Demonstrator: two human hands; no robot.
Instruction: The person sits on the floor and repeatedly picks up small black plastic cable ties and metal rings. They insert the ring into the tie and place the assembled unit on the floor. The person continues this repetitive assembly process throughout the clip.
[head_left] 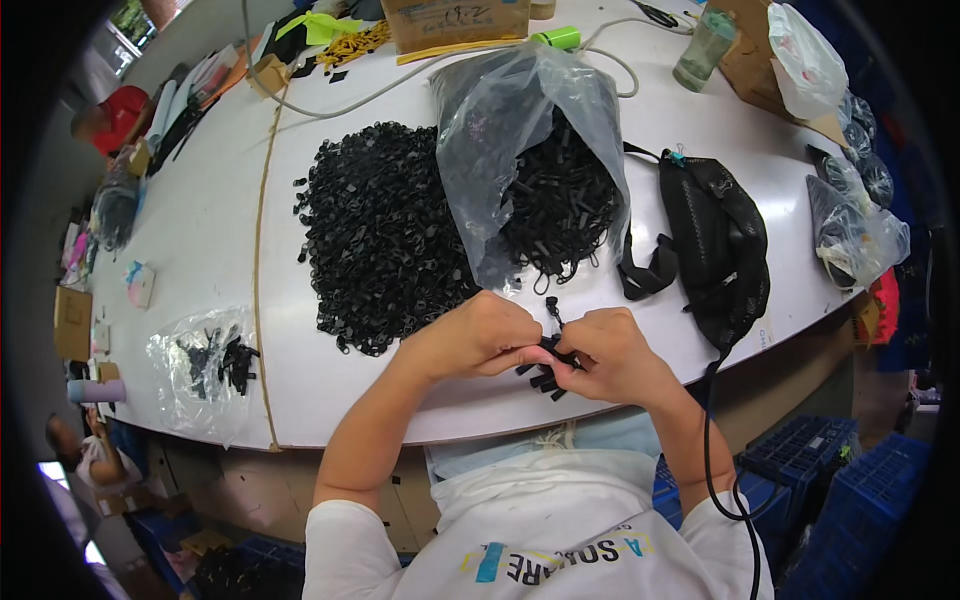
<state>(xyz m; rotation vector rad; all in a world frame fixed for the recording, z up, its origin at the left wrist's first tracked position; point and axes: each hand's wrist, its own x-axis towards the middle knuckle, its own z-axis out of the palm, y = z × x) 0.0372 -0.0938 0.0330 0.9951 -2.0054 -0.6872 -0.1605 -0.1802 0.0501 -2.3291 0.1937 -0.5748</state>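
Close together near the table's front edge, my left hand [490,335] and my right hand [606,355] are both closed, thumbs and fingers pinching a small black zipper pull [562,353]. Its finer details are covered by my fingers. Just beyond my knuckles lies another small black piece with a loop [553,306]. Several short black pulls [546,381] lie on the table below my hands. Past them an open grey plastic bag [480,150] holds many black pulls with cord loops [565,200]. A broad heap of small black zipper sliders [380,240] spreads to the bag's left.
A black mesh pouch [715,245] with a strap and a black cable [708,430] is at right. A clear bag with black pieces [205,370] lies at left. Farther back are a cardboard box [455,22], a bottle [705,50] and a grey cable [345,112]. Other people are at far left.
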